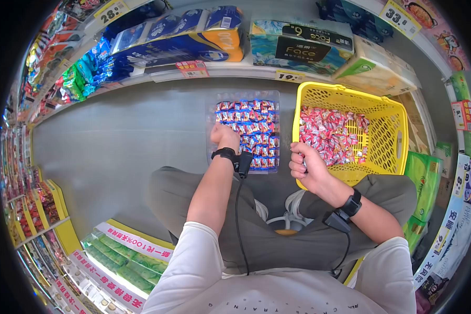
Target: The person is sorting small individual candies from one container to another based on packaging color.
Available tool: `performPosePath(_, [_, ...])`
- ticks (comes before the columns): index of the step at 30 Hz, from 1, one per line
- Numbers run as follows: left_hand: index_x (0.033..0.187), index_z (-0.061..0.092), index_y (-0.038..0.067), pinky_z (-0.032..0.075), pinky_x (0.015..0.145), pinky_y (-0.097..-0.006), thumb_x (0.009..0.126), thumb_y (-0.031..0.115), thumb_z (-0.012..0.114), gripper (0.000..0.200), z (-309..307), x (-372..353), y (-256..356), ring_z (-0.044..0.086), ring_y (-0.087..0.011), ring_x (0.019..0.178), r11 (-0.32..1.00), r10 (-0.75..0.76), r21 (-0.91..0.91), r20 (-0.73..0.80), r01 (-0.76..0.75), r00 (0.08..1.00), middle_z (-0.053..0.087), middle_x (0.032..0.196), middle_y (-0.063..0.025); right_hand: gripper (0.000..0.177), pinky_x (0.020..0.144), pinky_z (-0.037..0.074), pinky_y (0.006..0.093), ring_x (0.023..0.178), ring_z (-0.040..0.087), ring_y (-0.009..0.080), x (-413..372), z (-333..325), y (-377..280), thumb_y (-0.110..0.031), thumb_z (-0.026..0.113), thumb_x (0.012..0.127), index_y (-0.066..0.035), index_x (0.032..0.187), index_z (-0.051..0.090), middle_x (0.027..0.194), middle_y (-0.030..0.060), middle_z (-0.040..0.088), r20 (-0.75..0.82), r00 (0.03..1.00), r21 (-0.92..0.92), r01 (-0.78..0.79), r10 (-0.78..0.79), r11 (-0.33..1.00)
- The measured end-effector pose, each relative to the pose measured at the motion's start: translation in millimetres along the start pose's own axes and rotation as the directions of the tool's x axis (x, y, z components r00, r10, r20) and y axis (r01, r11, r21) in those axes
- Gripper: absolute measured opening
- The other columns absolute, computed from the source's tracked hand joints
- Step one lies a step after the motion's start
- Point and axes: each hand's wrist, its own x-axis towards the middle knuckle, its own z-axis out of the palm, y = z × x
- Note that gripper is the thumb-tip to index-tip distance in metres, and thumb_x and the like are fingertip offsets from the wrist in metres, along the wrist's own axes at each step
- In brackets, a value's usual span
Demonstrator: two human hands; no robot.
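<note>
A clear plastic tray (273, 95) lies on the grey floor before me. Rows of wrapped candies (251, 123) in blue, red and white fill it. My left hand (226, 136) is closed over the tray's left side, knuckles up, covering part of the rows; its fingertips are hidden. To the right stands a yellow basket (392, 131) with a heap of pink-and-white wrapped candies (324, 133) inside. Right at the basket's near left rim, my right hand (307, 165) is held with curled fingers, and what they hold, if anything, is hidden.
Shelves curve around me. Blue tissue packs (178, 36) and a teal tissue pack (301, 44) line the far shelf, with a pale pack (377, 63) beside them. Green packs (424, 183) stand at the right. Cables run from black wristbands (353, 203) toward my lap.
</note>
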Motion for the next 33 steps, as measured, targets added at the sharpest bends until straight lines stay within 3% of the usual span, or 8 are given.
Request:
performPosePath(11, [0.090, 0.057, 0.009, 0.037, 0.045, -0.0336, 0.090, 0.009, 0.050, 0.008, 7.2, -70.6, 15.4, 0.049, -0.0179, 0.050, 0.996, -0.058, 0.075, 0.169, 0.046, 0.984, 0.056, 0.072, -0.0059, 0.019, 0.040, 0.025, 0.0227, 0.044, 0.036, 0.0078, -3.0, 6.8, -6.2, -0.016, 0.048, 0.091, -0.010, 0.110, 0.047, 0.089, 0.0074, 0.058, 0.052, 0.980, 0.006, 0.194, -0.194, 0.981])
performPosePath(13, [0.080, 0.048, 0.008, 0.026, 0.041, -0.0306, 0.089, 0.005, 0.046, 0.010, 12.3, -81.3, 17.2, 0.035, -0.0123, 0.041, 0.968, -0.248, 0.095, 0.265, 0.231, 0.932, 0.047, 0.065, -0.0035, 0.031, 0.039, 0.023, 0.0214, 0.045, 0.035, 0.0063, -3.1, 5.8, -4.9, -0.019, 0.051, 0.095, -0.006, 0.122, 0.044, 0.091, 0.0098, 0.062, 0.080, 0.972, -0.026, 0.226, -0.223, 0.974])
performPosePath(15, [0.096, 0.053, 0.008, 0.033, 0.042, -0.0301, 0.089, 0.006, 0.045, 0.011, 6.6, -71.5, 11.5, 0.041, -0.0128, 0.046, 0.965, -0.252, 0.152, 0.310, 0.214, 0.917, 0.051, 0.071, -0.0061, 0.030, 0.038, 0.022, 0.0199, 0.044, 0.034, 0.0046, -6.5, 5.4, -3.9, -0.020, 0.052, 0.098, -0.004, 0.123, 0.045, 0.098, 0.0107, 0.065, 0.082, 0.963, -0.143, 0.265, -0.256, 0.953])
performPosePath(17, [0.129, 0.045, 0.011, 0.040, 0.045, -0.0300, 0.089, 0.006, 0.044, 0.040, 0.3, -55.1, 1.7, 0.045, -0.0128, 0.052, 0.961, -0.201, 0.244, 0.303, 0.128, 0.932, 0.051, 0.077, -0.0079, 0.027, 0.039, 0.023, 0.0185, 0.045, 0.033, 0.0027, -5.8, 2.6, -1.4, -0.020, 0.053, 0.100, -0.003, 0.120, 0.049, 0.104, 0.0097, 0.065, 0.115, 0.961, -0.164, 0.269, -0.252, 0.949])
performPosePath(18, [0.152, 0.018, 0.019, 0.046, 0.050, -0.0302, 0.089, 0.005, 0.043, 0.070, -7.1, -40.3, -0.2, 0.049, -0.0135, 0.057, 0.952, -0.217, 0.286, 0.376, 0.110, 0.901, 0.051, 0.081, -0.0085, 0.025, 0.039, 0.023, 0.0183, 0.045, 0.033, 0.0021, -8.3, 5.6, -2.0, -0.020, 0.054, 0.099, -0.004, 0.118, 0.051, 0.103, 0.0082, 0.065, 0.114, 0.958, -0.185, 0.282, -0.265, 0.941])
performPosePath(21, [0.155, 0.011, 0.024, 0.047, 0.053, -0.0306, 0.088, 0.004, 0.043, 0.077, -16.9, -30.2, -2.0, 0.047, -0.0128, 0.057, 0.956, -0.134, 0.291, 0.382, 0.019, 0.914, 0.050, 0.079, -0.0068, 0.026, 0.041, 0.025, 0.0179, 0.047, 0.032, 0.0017, -11.2, 6.8, -4.2, -0.020, 0.057, 0.098, -0.005, 0.119, 0.053, 0.102, 0.0040, 0.062, 0.102, 0.961, -0.196, 0.274, -0.258, 0.942])
performPosePath(29, [0.153, 0.005, 0.028, 0.047, 0.060, -0.0344, 0.088, 0.003, 0.053, 0.084, -14.0, -36.1, -3.9, 0.046, -0.0127, 0.058, 0.949, -0.258, 0.297, 0.549, 0.104, 0.795, 0.050, 0.082, -0.0042, 0.028, 0.043, 0.025, 0.0179, 0.050, 0.033, 0.0024, -11.5, 8.3, -4.9, -0.020, 0.059, 0.097, -0.007, 0.121, 0.053, 0.097, 0.0007, 0.057, 0.054, 0.981, -0.164, 0.192, -0.185, 0.968])
performPosePath(33, [0.134, 0.031, 0.014, 0.047, 0.056, -0.0332, 0.088, 0.003, 0.053, 0.052, -6.6, -10.8, -9.9, 0.044, -0.0124, 0.054, 0.956, -0.246, 0.270, 0.524, 0.115, 0.815, 0.049, 0.079, -0.0048, 0.029, 0.043, 0.025, 0.0181, 0.050, 0.033, 0.0025, -11.9, 8.3, -6.5, -0.020, 0.060, 0.096, -0.007, 0.121, 0.052, 0.097, 0.0010, 0.056, 0.049, 0.985, -0.148, 0.173, -0.167, 0.974])
